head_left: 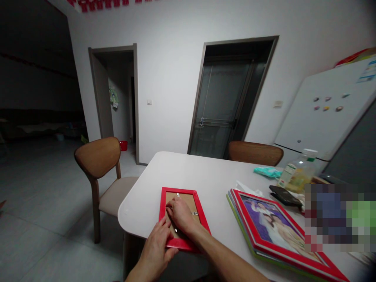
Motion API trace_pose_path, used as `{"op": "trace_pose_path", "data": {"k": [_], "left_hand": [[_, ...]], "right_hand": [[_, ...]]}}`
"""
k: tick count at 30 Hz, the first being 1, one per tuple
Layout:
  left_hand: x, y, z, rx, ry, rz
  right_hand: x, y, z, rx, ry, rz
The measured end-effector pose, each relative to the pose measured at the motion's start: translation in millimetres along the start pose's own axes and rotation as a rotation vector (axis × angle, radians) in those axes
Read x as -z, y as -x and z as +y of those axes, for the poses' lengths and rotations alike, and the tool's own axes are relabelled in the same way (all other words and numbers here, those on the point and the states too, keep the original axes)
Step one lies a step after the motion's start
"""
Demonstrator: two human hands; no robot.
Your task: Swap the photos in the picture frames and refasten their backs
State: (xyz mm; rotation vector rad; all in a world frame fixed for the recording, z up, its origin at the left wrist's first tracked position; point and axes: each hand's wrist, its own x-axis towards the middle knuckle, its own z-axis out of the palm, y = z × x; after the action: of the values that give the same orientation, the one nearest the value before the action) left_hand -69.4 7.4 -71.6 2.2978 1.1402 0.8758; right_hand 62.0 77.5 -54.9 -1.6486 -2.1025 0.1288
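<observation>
A red picture frame [202, 231] lies back side up at the near left edge of the white table [205, 168]. Its brown backing board [188, 198] shows, with small metal clips [195, 214] around the inner rim. My left hand [158, 239] grips the frame's lower left corner, fingers along the left side and thumb at the bottom edge. My right hand [180, 213] reaches across the backing. Its fingers are bent together at the left inner rim, and what lies under the fingertips is hidden.
To the right lies a stack of frames, a red-edged wedding photo [273, 223] on top. Behind it are a black phone-like object [285, 195], a bottle of yellowish liquid [298, 172] and a teal packet [268, 171]. Wooden chairs stand left [100, 160] and behind [255, 152]. A blurred patch covers the right.
</observation>
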Motion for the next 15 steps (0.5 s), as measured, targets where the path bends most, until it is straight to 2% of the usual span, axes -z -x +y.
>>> {"op": "trace_pose_path", "data": {"k": [4,9,12,15], "left_hand": [[1.8,0,2,0.033,0.01,-0.014],[5.9,0,2,0.039,0.037,-0.033],[7.8,-1,2,0.046,0.051,-0.032],[8.0,-2,2,0.05,0.051,-0.032]], "right_hand": [[-3,-4,7,-0.053,0.039,0.023],[3,-11,30,-0.16,0.095,0.084],[2,-16,41,-0.245,0.12,0.082],[-1,-19,43,-0.268,0.114,0.07]]}}
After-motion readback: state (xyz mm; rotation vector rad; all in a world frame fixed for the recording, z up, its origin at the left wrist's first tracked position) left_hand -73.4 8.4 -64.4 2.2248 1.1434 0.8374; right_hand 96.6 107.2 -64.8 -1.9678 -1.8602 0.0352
